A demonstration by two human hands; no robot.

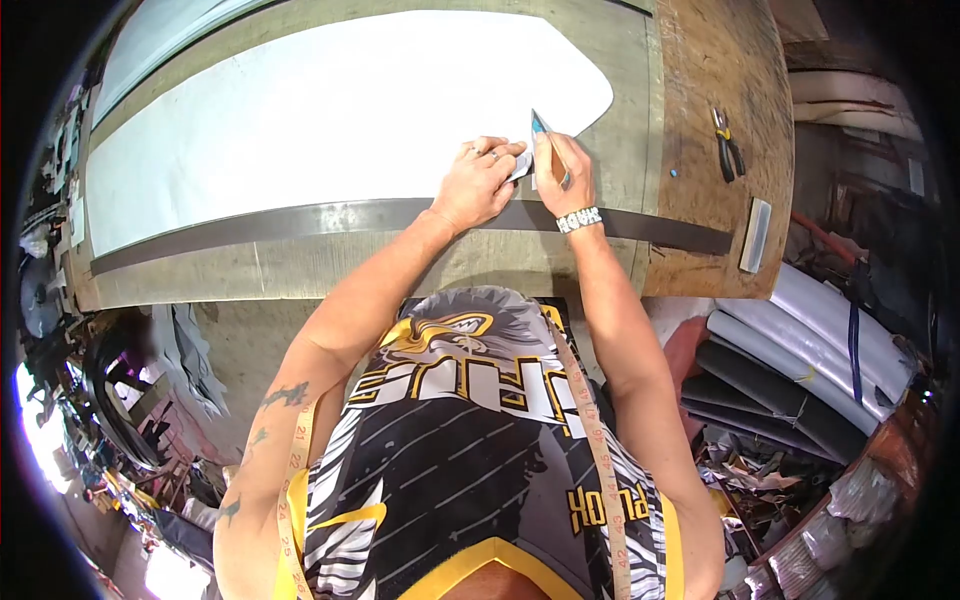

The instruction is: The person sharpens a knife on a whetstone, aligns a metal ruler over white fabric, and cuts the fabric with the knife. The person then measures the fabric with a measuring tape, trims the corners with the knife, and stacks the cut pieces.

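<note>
My right hand (564,176) is closed around a slim pointed tool (537,122) with blue on it; its tip points away from me over the white sheet. I cannot make out whether it is a pen or a blade. Beside it, my left hand (480,180) has bent fingers pressed onto a small greyish piece (521,165) near the sheet's front edge. The large white sheet (330,110) lies flat, with an angled, rounded right end. A long dark flat strip (330,216) runs along the near side of the table, under my left wrist.
Yellow-and-black pliers (728,145) and a pale bar (756,235) lie on the wooden right end of the table (700,60). A small blue bit (674,173) is near the pliers. Rolled material (800,340) is stacked at right. A measuring tape (603,460) hangs over my jersey.
</note>
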